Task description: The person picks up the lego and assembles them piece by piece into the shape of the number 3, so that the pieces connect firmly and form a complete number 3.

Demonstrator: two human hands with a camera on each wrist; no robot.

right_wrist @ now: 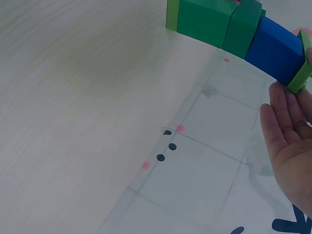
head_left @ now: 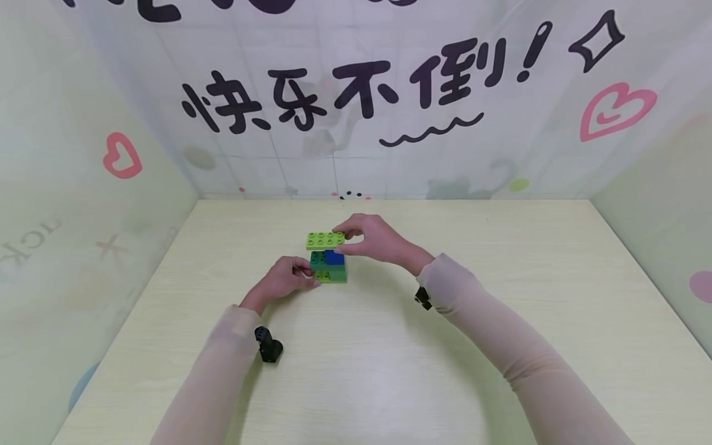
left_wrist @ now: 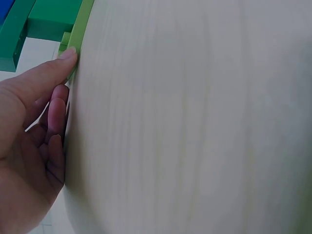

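A small stack of toy building bricks stands at the middle of the table. Its bottom is a light green base plate (left_wrist: 82, 27), whose edge the left hand (head_left: 285, 278) pinches between thumb and fingers. Above that sit green bricks (right_wrist: 204, 19), the upper one reaching out to the left, and a blue brick (right_wrist: 275, 51) on its right part. At the top, the right hand (head_left: 375, 238) pinches a lime green studded plate (head_left: 319, 241) by its right end. This plate lies right over the blue brick and overhangs to the left.
The pale wooden table (head_left: 356, 371) runs up to a printed white backdrop (head_left: 345, 154), with printed cloth on both sides too. Black wrist cameras (head_left: 269, 346) are strapped by the long sleeves (head_left: 517, 346).
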